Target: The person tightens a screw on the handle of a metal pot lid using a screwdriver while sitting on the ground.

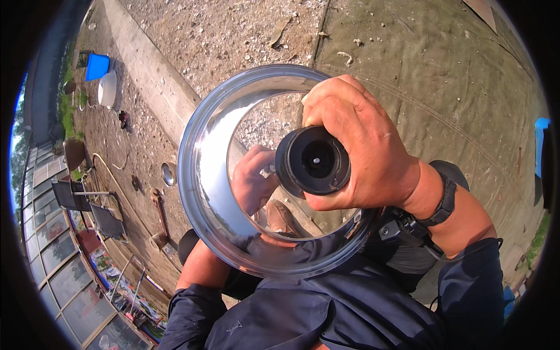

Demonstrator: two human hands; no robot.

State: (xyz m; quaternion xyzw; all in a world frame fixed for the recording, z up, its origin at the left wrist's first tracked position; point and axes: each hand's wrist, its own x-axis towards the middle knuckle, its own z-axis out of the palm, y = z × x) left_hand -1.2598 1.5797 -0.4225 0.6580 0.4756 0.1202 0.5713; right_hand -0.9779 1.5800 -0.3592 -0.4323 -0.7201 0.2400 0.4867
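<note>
A round pot lid [210,230], clear glass in the middle with a wide shiny metal band around it, is held up in front of my body. My right hand [356,137] wraps its fingers and thumb around the black lid knob [290,160]. The knob's hollow top faces up, and a small bright metal tip shows deep in its centre. Through the glass I see my left hand [254,175] under the lid, close to the knob. Its fingers are bent together; what they hold, if anything, is hard to make out.
A shoe [280,217] shows through the glass. A small metal bowl-like piece [168,174] and a long-handled hammer-like tool [158,210] lie on the ground at left. Beyond are folding chairs [105,219], a white bucket [107,88] and a blue container [97,66]. Green matting [443,76] covers the right.
</note>
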